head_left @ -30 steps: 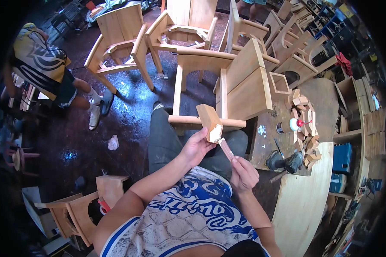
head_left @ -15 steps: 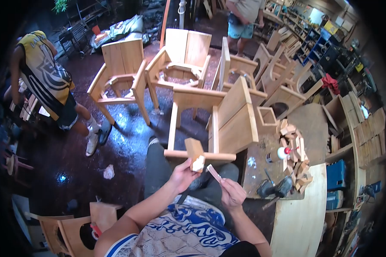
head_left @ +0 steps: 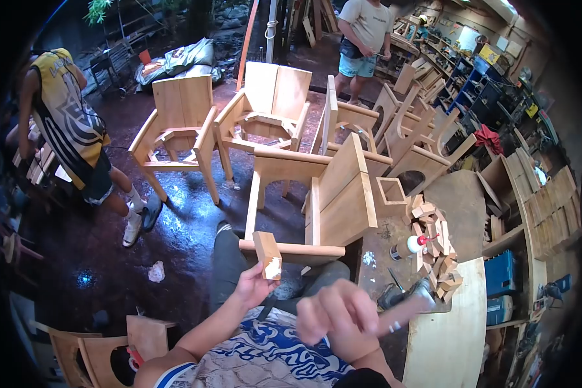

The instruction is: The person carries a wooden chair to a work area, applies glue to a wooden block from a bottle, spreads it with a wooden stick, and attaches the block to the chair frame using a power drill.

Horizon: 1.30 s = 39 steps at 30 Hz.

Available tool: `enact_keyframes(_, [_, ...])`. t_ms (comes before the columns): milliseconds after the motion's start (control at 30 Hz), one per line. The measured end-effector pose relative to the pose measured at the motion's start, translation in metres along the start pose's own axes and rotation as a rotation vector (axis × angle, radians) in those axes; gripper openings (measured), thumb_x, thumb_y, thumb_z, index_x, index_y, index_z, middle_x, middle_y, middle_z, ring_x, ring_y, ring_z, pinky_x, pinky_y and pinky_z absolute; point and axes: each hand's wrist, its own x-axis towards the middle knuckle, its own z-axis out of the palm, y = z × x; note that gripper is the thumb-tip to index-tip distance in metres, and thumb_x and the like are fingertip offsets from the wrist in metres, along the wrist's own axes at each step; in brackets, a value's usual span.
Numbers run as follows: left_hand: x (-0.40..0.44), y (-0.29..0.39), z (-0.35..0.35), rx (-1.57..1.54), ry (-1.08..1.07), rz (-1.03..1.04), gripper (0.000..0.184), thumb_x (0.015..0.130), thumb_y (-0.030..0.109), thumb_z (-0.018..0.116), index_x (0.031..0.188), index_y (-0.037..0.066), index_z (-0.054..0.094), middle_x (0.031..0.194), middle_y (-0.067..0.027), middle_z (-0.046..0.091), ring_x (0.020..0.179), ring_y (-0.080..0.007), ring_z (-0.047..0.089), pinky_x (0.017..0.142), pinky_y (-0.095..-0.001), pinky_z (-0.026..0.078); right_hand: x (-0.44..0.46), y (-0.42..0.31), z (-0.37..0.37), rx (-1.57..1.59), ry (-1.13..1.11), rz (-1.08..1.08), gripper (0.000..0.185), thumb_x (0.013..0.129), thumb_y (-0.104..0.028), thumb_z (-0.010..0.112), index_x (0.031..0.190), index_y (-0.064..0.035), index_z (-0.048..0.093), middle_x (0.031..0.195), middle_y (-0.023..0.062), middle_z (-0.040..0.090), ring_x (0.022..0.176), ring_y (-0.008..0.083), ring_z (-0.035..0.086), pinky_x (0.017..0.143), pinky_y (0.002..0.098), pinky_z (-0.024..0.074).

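"Where's the wooden block?"

"Gripped in the fingers of my left hand, white smear on its near end. It's left of my right hand and a bit farther off, by the near rail of the chair."

"And your right hand?"

"Fingers curled, but blurred; I can't tell if it grips anything. The glue bottle stands farther right, on the tabletop."

A woodworking workshop: unfinished wooden chairs stand beyond the left hand, and wood offcuts and a glue bottle lie beyond the right hand.
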Motion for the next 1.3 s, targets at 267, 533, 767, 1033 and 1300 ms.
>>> enact_keyframes(267, [-0.008,-0.001,0.002,0.009,0.036,0.030,0.046,0.100,0.035,0.059,0.135,0.006,0.055,0.118,-0.0078,0.067,0.105,-0.0210,0.064,0.090,-0.0387,0.052,0.086,-0.010,0.035,-0.267,-0.667,0.030,0.020,0.097,-0.016,0.060,0.080,-0.0119,0.071,0.099,0.0085,0.071,0.083,0.0429,0.061,0.087,0.0599,0.0452])
enact_keyframes(533, [-0.007,-0.008,0.002,0.024,0.077,0.051,0.056,0.097,0.042,0.062,0.137,0.003,0.053,0.115,-0.0132,0.066,0.103,-0.0247,0.065,0.092,-0.0403,0.053,0.073,-0.006,0.046,-0.139,-0.611,0.116,0.036,0.099,-0.005,0.044,0.064,-0.0057,0.054,0.067,0.0039,0.045,0.065,0.0284,0.049,0.047,0.0378,0.0379])
enact_keyframes(767, [-0.008,-0.012,0.006,0.013,0.042,0.030,0.048,0.100,0.034,0.059,0.137,0.004,0.053,0.122,-0.0111,0.065,0.106,-0.0242,0.064,0.092,-0.0390,0.053,0.066,0.025,0.053,0.122,-0.435,0.008,0.030,0.100,-0.013,0.057,0.077,0.0026,0.068,0.075,0.0175,0.062,0.063,0.0379,0.060,0.058,0.0451,0.0518])
enact_keyframes(1033, [-0.009,-0.016,-0.009,0.023,0.023,0.049,0.058,0.095,0.035,0.065,0.141,0.002,0.050,0.128,-0.0099,0.063,0.113,-0.0237,0.063,0.096,-0.0388,0.052,0.056,0.051,0.022,0.205,-0.449,0.058,0.032,0.098,-0.018,0.061,0.070,-0.0030,0.065,0.070,0.0141,0.060,0.054,0.0336,0.054,0.052,0.0427,0.0444])
enact_keyframes(1300, [-0.023,-0.023,-0.011,0.032,0.025,0.121,0.046,0.102,0.027,0.056,0.138,0.000,0.053,0.127,-0.0135,0.064,0.113,-0.0232,0.063,0.099,-0.0399,0.050,0.047,0.089,0.005,0.343,-0.461,0.227,0.031,0.094,-0.020,0.063,0.065,-0.0094,0.062,0.067,0.0113,0.058,0.048,0.0296,0.048,0.049,0.0411,0.0387])
